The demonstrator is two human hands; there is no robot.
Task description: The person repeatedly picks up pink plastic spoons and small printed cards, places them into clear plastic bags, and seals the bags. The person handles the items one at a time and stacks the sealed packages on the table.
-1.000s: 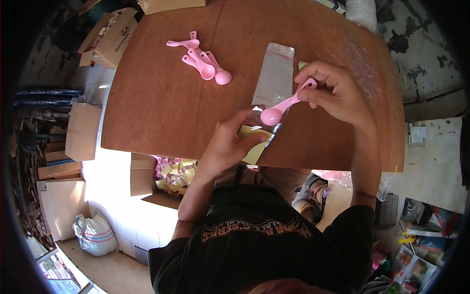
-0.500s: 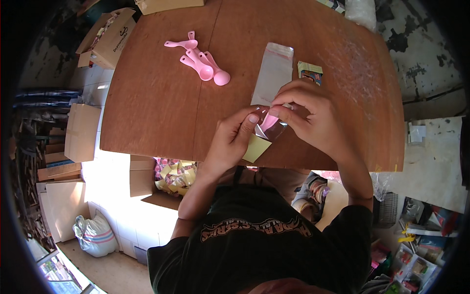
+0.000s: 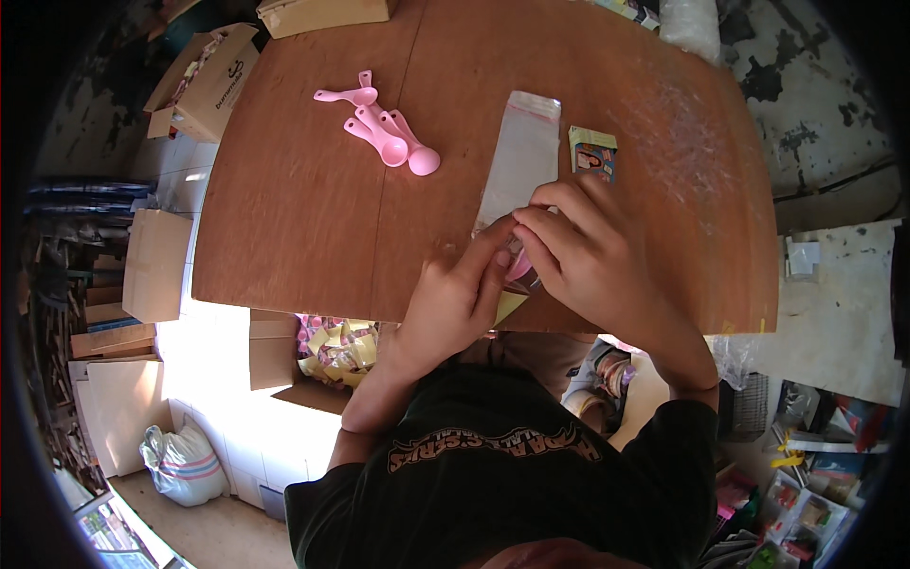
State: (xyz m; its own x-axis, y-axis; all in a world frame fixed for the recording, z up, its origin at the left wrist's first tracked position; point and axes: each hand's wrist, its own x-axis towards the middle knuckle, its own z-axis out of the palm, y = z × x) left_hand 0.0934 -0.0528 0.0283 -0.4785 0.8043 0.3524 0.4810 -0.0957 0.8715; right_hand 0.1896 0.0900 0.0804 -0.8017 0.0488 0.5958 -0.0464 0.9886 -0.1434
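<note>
Near the table's front edge, my left hand (image 3: 457, 296) and my right hand (image 3: 592, 256) pinch a small clear plastic bag between thumbs and fingers, their fingertips nearly meeting at its top. A pink spoon (image 3: 520, 266) shows through the plastic. The corner of a yellow card (image 3: 510, 305) sticks out below, beside my left thumb; most of the bag is hidden by my fingers. Just beyond my hands lies a stack of flat clear bags (image 3: 519, 156). A small stack of printed cards (image 3: 593, 155) sits right of it. Several pink measuring spoons (image 3: 391, 145) lie in a loose pile farther left.
Below the table's front edge, an open carton (image 3: 275, 351) holds packed pink and yellow pieces. Another open carton (image 3: 213, 81) stands beyond the left edge. A white sack (image 3: 185, 462) rests on the floor. A roll of clear plastic (image 3: 690, 28) is at the far right.
My fingers have closed in around the bag's top, and both hands now cover more of it. The spoon and yellow card show less. The view has shifted slightly.
</note>
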